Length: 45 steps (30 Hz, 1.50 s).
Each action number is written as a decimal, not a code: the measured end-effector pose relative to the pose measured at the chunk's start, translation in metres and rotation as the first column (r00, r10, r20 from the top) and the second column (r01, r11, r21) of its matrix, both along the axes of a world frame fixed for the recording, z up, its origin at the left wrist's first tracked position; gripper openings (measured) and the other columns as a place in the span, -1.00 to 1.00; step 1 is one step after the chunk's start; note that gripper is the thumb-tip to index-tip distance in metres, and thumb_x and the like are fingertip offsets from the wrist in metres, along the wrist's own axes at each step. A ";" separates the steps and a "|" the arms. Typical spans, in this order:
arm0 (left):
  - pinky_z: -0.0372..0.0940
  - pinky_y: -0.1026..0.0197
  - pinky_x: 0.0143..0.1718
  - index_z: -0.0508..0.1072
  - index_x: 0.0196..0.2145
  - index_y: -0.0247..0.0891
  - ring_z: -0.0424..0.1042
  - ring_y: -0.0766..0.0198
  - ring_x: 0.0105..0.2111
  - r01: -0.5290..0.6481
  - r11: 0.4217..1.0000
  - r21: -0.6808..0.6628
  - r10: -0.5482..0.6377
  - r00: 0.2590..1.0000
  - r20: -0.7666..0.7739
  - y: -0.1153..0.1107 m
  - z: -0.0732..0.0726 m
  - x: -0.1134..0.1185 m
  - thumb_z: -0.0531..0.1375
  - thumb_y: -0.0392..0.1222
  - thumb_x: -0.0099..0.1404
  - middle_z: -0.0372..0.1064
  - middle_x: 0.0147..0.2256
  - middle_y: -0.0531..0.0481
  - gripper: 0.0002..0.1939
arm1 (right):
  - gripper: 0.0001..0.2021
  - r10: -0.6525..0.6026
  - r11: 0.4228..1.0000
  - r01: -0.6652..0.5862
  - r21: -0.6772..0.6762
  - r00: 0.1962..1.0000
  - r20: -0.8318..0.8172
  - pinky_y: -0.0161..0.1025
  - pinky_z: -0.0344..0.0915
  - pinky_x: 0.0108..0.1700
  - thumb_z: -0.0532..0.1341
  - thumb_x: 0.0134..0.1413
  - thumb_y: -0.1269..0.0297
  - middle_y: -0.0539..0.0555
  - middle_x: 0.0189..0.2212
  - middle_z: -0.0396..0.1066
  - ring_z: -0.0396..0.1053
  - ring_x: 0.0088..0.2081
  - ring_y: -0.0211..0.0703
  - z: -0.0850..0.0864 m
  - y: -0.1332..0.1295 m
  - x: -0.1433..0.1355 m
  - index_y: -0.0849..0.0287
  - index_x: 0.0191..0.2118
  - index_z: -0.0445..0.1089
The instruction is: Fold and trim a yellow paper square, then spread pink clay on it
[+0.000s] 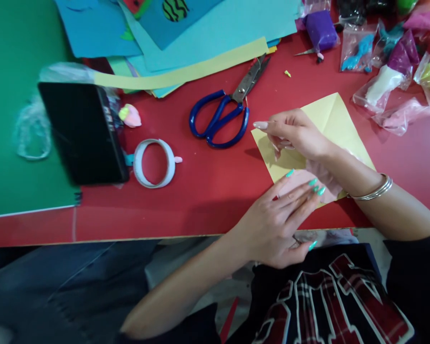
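Note:
My left hand (277, 220), with green nails, lies with fingers stretched out over a piece of pale pink paper (296, 182) near the table's front edge. Under the pink piece is a square of yellow paper (338, 117) with a crease near its far corner. Over the yellow paper's left part, my right hand (295, 134) is closed with its fingers curled down. Whatever it may hold is hidden. Crumpled pale pink material (324, 176) shows beneath my right wrist. Blue-handled scissors (227, 112) lie slightly open to the left of my right hand.
A white tape ring (154, 163), a small pink-and-yellow clay piece (131, 115) and a black box-like object (82, 134) are at left. Coloured sheets (215, 36) and a yellow strip (186, 71) lie behind. Bags of coloured clay (383, 86) crowd the back right.

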<state>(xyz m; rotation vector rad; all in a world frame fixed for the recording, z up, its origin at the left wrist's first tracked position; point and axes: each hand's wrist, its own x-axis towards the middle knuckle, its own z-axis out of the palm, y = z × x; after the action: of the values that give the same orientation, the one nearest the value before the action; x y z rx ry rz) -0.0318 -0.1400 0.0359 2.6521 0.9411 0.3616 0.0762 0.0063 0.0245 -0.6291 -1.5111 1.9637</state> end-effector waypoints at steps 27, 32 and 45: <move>0.16 0.14 0.24 0.12 0.24 -0.48 0.16 0.24 0.27 0.055 0.968 -0.243 -0.024 0.991 0.129 0.010 0.011 -0.005 -0.03 -0.18 0.28 0.22 0.23 -0.24 -0.40 | -0.48 0.016 0.996 -0.015 -0.084 1.000 0.001 -0.44 0.31 -0.54 0.25 0.13 0.02 -0.20 -0.78 -0.09 -0.05 -0.70 -0.44 0.001 0.001 0.000 0.16 -0.71 0.12; -0.04 -0.16 0.31 0.16 0.22 -0.64 0.06 -0.10 0.30 -0.073 0.997 0.019 0.074 0.997 -0.022 0.028 -0.011 0.013 -0.09 0.23 0.37 0.14 0.24 -0.45 -0.19 | -0.45 0.041 0.971 -0.046 -0.233 0.999 -0.028 -0.40 0.34 -0.55 0.10 0.27 0.03 -0.20 -0.83 -0.15 -0.10 -0.74 -0.43 0.005 0.004 0.003 0.17 -0.71 0.14; -0.17 -0.10 0.34 0.09 0.26 -0.56 0.05 -0.03 0.31 0.003 1.000 0.007 -0.003 0.997 -0.080 0.006 -0.016 0.018 -0.02 0.32 0.26 0.17 0.24 -0.36 -0.09 | -0.43 0.051 0.950 -0.070 -0.306 0.996 -0.070 -0.36 0.37 -0.54 0.11 0.24 -0.02 -0.19 -0.85 -0.15 -0.12 -0.74 -0.42 0.006 0.009 0.003 0.16 -0.73 0.12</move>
<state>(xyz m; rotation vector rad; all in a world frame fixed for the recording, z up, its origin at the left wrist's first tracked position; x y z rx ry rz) -0.0140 -0.1344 0.0195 2.6921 0.9611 0.2597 0.0793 0.0157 0.0304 -0.6492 -1.2086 2.2683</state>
